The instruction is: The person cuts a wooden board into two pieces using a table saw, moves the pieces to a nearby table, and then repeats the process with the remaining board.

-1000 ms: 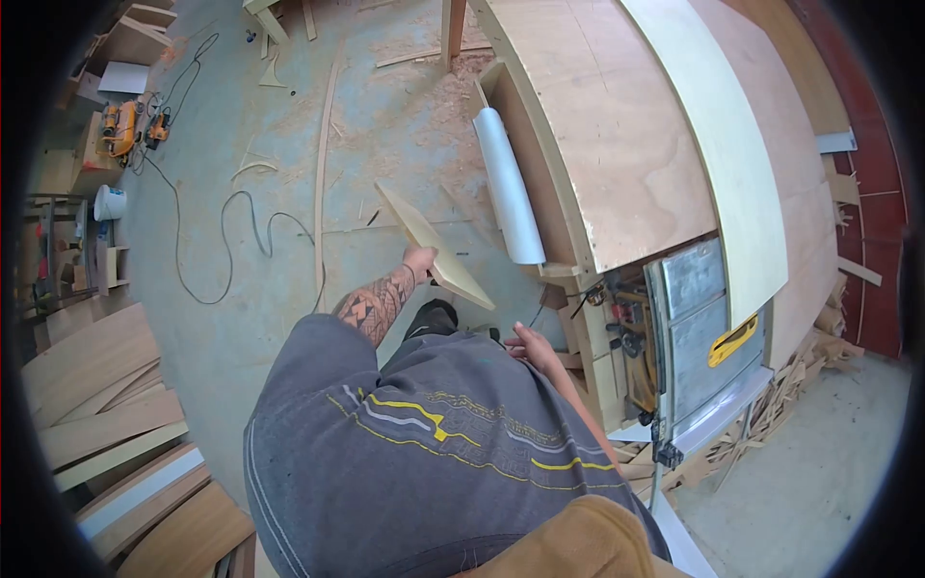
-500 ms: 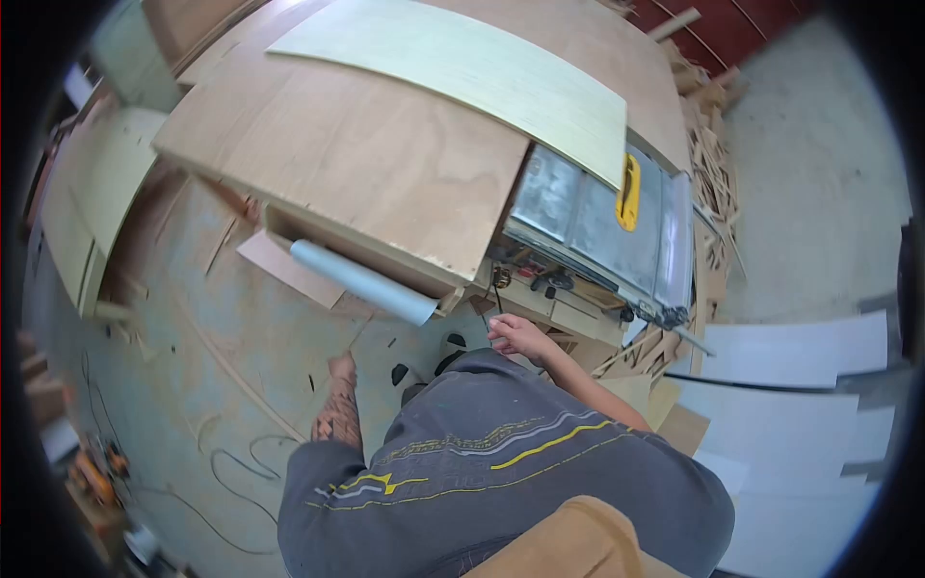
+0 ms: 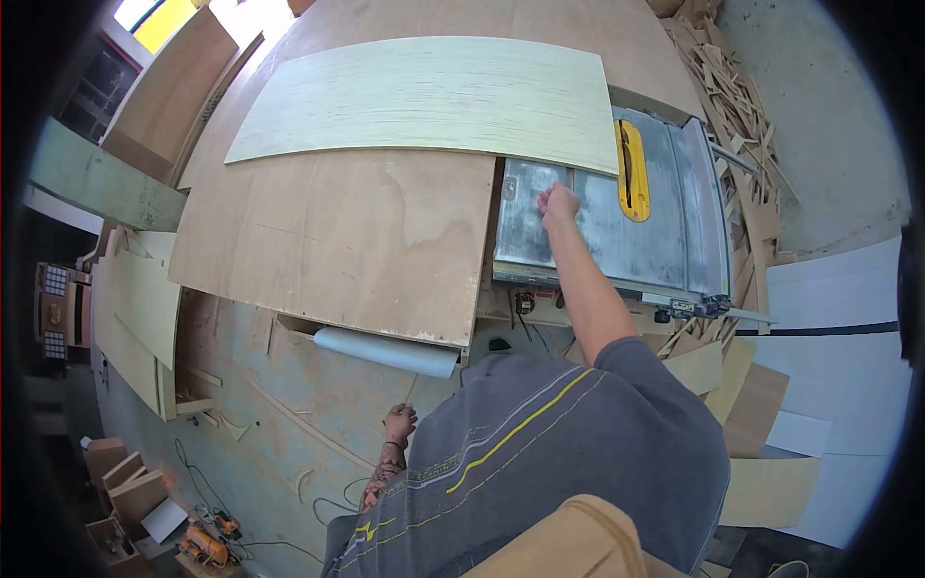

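My right hand (image 3: 559, 204) reaches out over the grey metal top of a table saw (image 3: 528, 226), its fingers curled closed; what they hold, if anything, is too small to make out. Just beyond it lies the near edge of a long pale plywood panel (image 3: 424, 96), which overlaps the saw top. To the hand's right is the yellow slotted insert (image 3: 633, 173) of the saw. My left hand (image 3: 399, 424) hangs low at my side with its fingers curled in, above the floor and below a light blue roll (image 3: 385, 353). Its palm is hidden.
A large brown plywood worktop (image 3: 337, 231) adjoins the saw on the left. Wood offcuts (image 3: 737, 125) are heaped along the right, with white sheets (image 3: 848, 385) below. At lower left, an orange power tool (image 3: 202, 544) and cables lie near wooden boxes.
My right hand has moved from in front of my body forward onto the area over the saw top. My left hand stays low beside me. The camera view has shifted.
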A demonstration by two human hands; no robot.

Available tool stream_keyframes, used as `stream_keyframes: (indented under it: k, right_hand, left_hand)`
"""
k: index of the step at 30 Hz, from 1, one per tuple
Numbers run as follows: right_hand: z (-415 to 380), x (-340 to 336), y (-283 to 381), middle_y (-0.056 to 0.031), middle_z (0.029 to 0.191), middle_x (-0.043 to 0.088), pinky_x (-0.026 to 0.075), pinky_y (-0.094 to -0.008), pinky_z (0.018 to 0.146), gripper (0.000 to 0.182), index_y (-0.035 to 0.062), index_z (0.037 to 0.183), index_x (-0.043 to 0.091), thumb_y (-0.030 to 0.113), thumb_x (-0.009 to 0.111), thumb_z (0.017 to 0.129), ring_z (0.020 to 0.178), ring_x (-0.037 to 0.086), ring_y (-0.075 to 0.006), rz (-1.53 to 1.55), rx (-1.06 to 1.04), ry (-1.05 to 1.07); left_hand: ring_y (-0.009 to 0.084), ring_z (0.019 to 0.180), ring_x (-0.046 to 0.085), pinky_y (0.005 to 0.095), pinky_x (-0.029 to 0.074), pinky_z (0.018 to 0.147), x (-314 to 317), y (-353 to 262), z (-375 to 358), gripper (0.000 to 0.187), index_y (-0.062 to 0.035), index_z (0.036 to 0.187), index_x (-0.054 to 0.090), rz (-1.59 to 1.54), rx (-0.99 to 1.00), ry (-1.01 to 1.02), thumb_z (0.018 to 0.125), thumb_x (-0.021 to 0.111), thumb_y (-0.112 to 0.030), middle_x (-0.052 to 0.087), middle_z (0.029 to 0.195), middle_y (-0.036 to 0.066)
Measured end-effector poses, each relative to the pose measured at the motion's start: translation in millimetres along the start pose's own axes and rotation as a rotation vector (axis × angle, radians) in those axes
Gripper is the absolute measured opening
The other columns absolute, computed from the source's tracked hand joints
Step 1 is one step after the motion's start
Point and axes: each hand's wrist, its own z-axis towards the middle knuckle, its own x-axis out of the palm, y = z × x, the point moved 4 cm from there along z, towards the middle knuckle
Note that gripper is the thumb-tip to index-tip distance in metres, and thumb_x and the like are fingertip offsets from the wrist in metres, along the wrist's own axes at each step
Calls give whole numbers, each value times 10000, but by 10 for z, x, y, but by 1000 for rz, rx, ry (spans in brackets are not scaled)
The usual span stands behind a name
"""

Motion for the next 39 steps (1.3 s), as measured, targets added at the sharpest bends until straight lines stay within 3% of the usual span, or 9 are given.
stream_keyframes:
  k: [6, 12, 13, 14, 17, 22, 28, 35, 39]
  right_hand:
    - [540, 374, 254, -114, 822, 621, 471, -338, 518, 172, -20, 1014, 561, 104, 581, 897, 632, 618, -213, 88, -46, -259]
    - [586, 538, 348, -112, 635, 589, 402, -299, 389, 69, -48, 791, 558, 13, 541, 820, 451, 533, -176, 249, -43, -383]
    - [732, 499, 270, -115, 832, 649, 516, -279, 512, 190, -27, 1035, 574, 82, 626, 890, 629, 636, -182, 264, 42, -344]
    - [650, 523, 310, -126, 746, 615, 444, -286, 437, 86, -46, 882, 565, 24, 583, 835, 551, 583, -181, 312, -12, -378]
    - [775, 473, 314, -97, 779, 618, 452, -288, 502, 134, 0, 902, 571, 96, 641, 839, 619, 583, -182, 338, 76, -448]
    - [680, 407, 439, -60, 739, 544, 361, -363, 528, 195, 43, 857, 532, 194, 650, 818, 589, 477, -207, 277, 114, -442]
    - [520, 478, 323, -149, 864, 599, 620, -415, 756, 272, -24, 981, 575, 223, 568, 869, 701, 592, -263, 587, 55, -118]
    - [-1172, 811, -109, -142, 833, 599, 644, -438, 821, 385, -57, 1019, 592, 323, 541, 987, 793, 657, -264, 512, 93, 178]
    - [-2130, 1008, -811, -122, 815, 581, 638, -441, 891, 356, -65, 967, 586, 283, 523, 1005, 764, 639, -248, 538, 16, 318]
  left_hand:
    - [139, 770, 646, 260, 490, 556, -521, -338, -147, 409, -44, 1360, 497, -405, 53, -326, 1019, 590, -250, 670, 978, 74]
    - [136, 713, 622, 266, 473, 540, -91, 127, -348, 354, -37, 1272, 571, -364, -43, -301, 1002, 592, -264, 668, 932, 55]
    - [155, 754, 655, 288, 506, 572, 55, 128, -433, 387, -31, 1278, 587, -166, -48, -245, 986, 608, -284, 689, 956, 78]
    - [174, 795, 687, 310, 538, 604, 148, 127, -488, 420, -26, 1284, 602, 34, -56, -184, 970, 625, -304, 710, 980, 101]
    - [214, 936, 732, 353, 587, 715, 286, 700, -213, 471, -3, 1271, 646, 409, 189, -175, 934, 661, -332, 737, 1030, 171]
    - [244, 923, 752, 375, 594, 796, 316, 412, -553, 498, 51, 1240, 661, 229, 92, -159, 918, 668, -328, 742, 1037, 216]
    - [244, 786, 748, 368, 589, 758, -42, 624, -502, 469, 79, 1187, 662, -104, -7, -344, 923, 662, -308, 748, 945, 183]
    - [174, 871, 711, 307, 553, 700, -403, 733, -226, 382, 12, 1261, 634, -187, 148, -305, 977, 592, -240, 727, 1009, 100]
    - [161, 911, 686, 325, 557, 796, -819, 17, -284, 369, 26, 1274, 618, -384, 352, -227, 1011, 570, -229, 708, 1043, 72]
